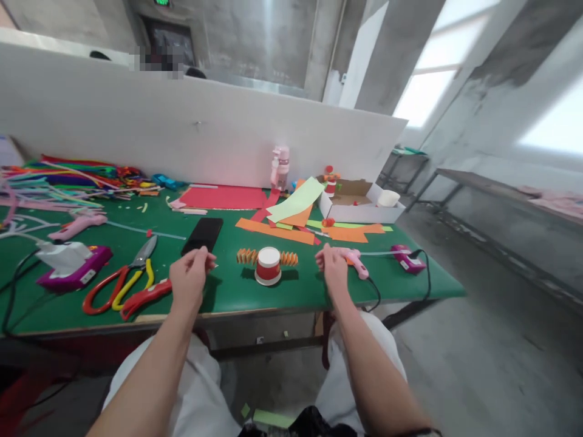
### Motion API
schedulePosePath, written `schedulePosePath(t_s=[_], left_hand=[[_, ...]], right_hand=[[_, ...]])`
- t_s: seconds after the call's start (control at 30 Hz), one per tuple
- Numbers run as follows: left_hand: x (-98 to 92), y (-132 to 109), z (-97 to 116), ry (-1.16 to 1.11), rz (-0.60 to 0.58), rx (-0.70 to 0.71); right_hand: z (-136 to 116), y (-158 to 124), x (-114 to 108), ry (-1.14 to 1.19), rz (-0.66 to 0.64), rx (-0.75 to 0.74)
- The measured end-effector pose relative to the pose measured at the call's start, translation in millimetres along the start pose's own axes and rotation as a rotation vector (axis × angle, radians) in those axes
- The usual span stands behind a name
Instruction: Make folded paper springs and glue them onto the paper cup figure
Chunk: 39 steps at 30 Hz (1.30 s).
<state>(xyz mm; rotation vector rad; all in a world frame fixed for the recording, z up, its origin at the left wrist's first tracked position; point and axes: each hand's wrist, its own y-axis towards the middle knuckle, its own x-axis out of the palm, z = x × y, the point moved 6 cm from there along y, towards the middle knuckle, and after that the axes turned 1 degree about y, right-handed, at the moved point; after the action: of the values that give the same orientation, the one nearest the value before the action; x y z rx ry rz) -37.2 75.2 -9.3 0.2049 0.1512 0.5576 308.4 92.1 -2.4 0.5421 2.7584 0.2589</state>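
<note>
A red and white paper cup stands on the green tabletop between my hands, its wider rim down. Folded orange paper strips stick out from both sides, the left strip and the right strip. My left hand is closed loosely beside a black phone, with red-handled cutters by its wrist. My right hand, also closed, is beside a pink glue gun, partly covering it. Nothing shows in either hand, and both are apart from the cup.
Scissors, another pink glue gun and a purple power block lie left. Coloured paper strips, red sheets, a pink bottle and a white box sit behind. A white partition backs the table.
</note>
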Motion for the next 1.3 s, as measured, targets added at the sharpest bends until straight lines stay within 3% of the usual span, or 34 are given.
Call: schedulePosePath(t_s=[0.13,0.2,0.3,0.5,0.83,1.1,1.3], left_hand=[[19.6,-33,8,0.340,-0.310,0.246],[32.0,-51,12,0.467,-0.412,0.402],[41.6,-71,17,0.615,-0.403,0.585],[50.4,-87,21,0.755,-0.388,0.715],[52.0,-82,19,0.842,-0.387,0.679],[63.9,-74,14,1.040,-0.539,0.573],[66.9,-72,12,1.098,-0.615,0.444]], right_hand=[[-11,-51,16,-0.261,-0.155,-0.306],[-16,-66,24,-0.383,-0.183,-0.442],[-19,-74,33,-0.568,-0.202,-0.546],[-19,-71,33,-0.643,-0.244,-0.459],[-20,-68,29,-0.603,-0.325,-0.410],[-20,-59,58,-0.686,-0.421,-0.240],[-15,-53,60,-0.657,-0.424,-0.169]])
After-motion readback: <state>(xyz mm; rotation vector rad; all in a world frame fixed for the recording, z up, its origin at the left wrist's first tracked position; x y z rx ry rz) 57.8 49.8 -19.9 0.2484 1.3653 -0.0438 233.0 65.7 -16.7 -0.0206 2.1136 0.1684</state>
